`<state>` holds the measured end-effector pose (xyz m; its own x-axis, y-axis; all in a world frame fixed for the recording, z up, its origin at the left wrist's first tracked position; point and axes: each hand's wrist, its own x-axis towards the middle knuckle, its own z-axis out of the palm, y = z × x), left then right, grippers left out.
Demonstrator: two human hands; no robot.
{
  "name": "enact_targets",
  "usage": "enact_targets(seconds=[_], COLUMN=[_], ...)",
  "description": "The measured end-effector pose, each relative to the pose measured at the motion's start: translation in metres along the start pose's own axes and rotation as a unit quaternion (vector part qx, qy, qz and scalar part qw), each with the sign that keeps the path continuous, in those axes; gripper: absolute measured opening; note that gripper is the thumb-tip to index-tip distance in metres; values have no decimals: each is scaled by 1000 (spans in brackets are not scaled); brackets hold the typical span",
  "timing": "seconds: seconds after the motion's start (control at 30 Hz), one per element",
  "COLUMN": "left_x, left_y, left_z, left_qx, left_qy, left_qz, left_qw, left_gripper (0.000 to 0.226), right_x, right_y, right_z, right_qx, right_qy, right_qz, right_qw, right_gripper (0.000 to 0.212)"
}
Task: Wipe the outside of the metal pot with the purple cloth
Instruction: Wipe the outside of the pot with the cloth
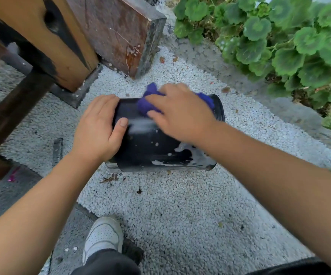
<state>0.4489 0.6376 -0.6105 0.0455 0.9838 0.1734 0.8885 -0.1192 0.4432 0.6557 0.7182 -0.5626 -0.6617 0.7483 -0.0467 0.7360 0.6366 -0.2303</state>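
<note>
A dark metal pot (pixel 152 149) lies on its side on white gravel in the middle of the head view, with pale smears on its near lower wall. My left hand (pixel 99 126) clasps its left end, thumb on the upper wall. My right hand (pixel 182 112) presses a bunched purple cloth (pixel 147 105) against the top of the pot's wall. Part of the cloth shows beyond my knuckles near the pot's right rim. The right hand is blurred.
A wooden post (pixel 47 36) and a reddish stone block (pixel 125 34) stand at the back left. Green leafy plants (pixel 279 40) fill the back right. White gravel (pixel 180 215) covers the ground. My white shoe (pixel 103 235) is at the bottom, near a dark metal bar (pixel 57 149).
</note>
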Motion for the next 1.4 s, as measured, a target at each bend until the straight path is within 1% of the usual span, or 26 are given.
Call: enact_targets(seconds=[0.13, 0.2, 0.3, 0.33, 0.4, 0.43, 0.47, 0.5, 0.53, 0.57, 0.6, 0.63, 0.67, 0.77, 0.83, 0.97, 1.03, 1.1, 1.17, 1.2, 1.23, 1.27, 1.3, 1.33, 1.37, 1.4], left_x=[5, 6, 3, 1, -3, -6, -11, -17, -22, -24, -24, -21, -17, -8, -6, -1, -1, -4, -2, -1, -1, -4, -9, -16, -22, -27], left_y=[-3, -3, -5, -5, -7, -9, -11, -12, -12, -11, -11, -10, -10, -11, -11, -11, -13, -10, -2, 1, 3, 4, 4, 5, 5, 5], left_z=[1, 1, 4, 5, 6, 8, 10, 13, 17, 21, 24, 25, 25, 24, 25, 27, 31, 37, 36, 34, 31, 28, 28, 29, 31, 33], left_qx=[4, 0, 1, -10, -77, -122, -160, -187, -215, -249, -285, -316, -338, -367, -389, -418, -418, -388, -363, -330, -276, -215, -158, -104, -55, -21], left_qy=[-11, -16, -1, 16, 75, 97, 98, 82, 62, 50, 47, 51, 53, 60, 60, 39, 14, 5, 44, 71, 88, 84, 59, 18, -23, -51], left_qz=[-18, -22, -32, -40, -72, -87, -95, -96, -90, -88, -95, -107, -119, -149, -181, -289, -319, -326, -331, -319, -286, -238, -185, -140, -111, -97], left_qw=[1000, 1000, 999, 999, 992, 984, 978, 974, 970, 963, 953, 941, 932, 916, 901, 860, 850, 862, 870, 886, 913, 943, 968, 984, 992, 994], left_gripper=[76, 74, 69, 67, 63, 63, 64, 68, 73, 79, 84, 86, 85, 66, 59, 80, 76, 63, 51, 46, 42, 39, 40, 46, 53, 60], right_x=[-26, -39, -49, -50, -49, -48, -47, -47, -48, -48, -46, -44, -41, -32, -30, -26, -25, -26, -28, -29, -28, -27, -26, -26, -26, -25], right_y=[58, 73, 75, 74, 76, 77, 78, 76, 74, 72, 71, 71, 72, 78, 81, 84, 83, 83, 86, 88, 89, 90, 93, 95, 97, 98], right_z=[-15, -15, -8, -5, 1, 3, 3, 3, 4, 4, 4, 4, 4, 0, -4, -10, -4, 6, 16, 18, 19, 19, 21, 23, 24, 25], right_qx=[-12, 17, 108, 144, 225, 281, 366, 477, 585, 669, 715, 732, 737, 743, 749, 736, 713, 689, 683, 685, 687, 687, 687, 687, 686, 682], right_qy=[-13, 2, 66, 89, 125, 137, 149, 166, 182, 193, 199, 201, 201, 195, 187, 161, 149, 135, 137, 142, 141, 141, 140, 144, 151, 159], right_qz=[74, 95, 124, 142, 204, 246, 285, 315, 331, 340, 350, 364, 379, 407, 412, 451, 481, 508, 526, 528, 527, 524, 519, 516, 514, 511], right_qw=[997, 995, 984, 975, 945, 917, 873, 804, 717, 633, 572, 539, 521, 495, 485, 478, 488, 499, 488, 481, 480, 484, 489, 491, 492, 498], right_gripper=[39, 34, 29, 30, 33, 35, 35, 33, 30, 27, 25, 24, 25, 31, 28, 14, 14, 22, 32, 30, 24, 21, 21, 25, 26, 23])
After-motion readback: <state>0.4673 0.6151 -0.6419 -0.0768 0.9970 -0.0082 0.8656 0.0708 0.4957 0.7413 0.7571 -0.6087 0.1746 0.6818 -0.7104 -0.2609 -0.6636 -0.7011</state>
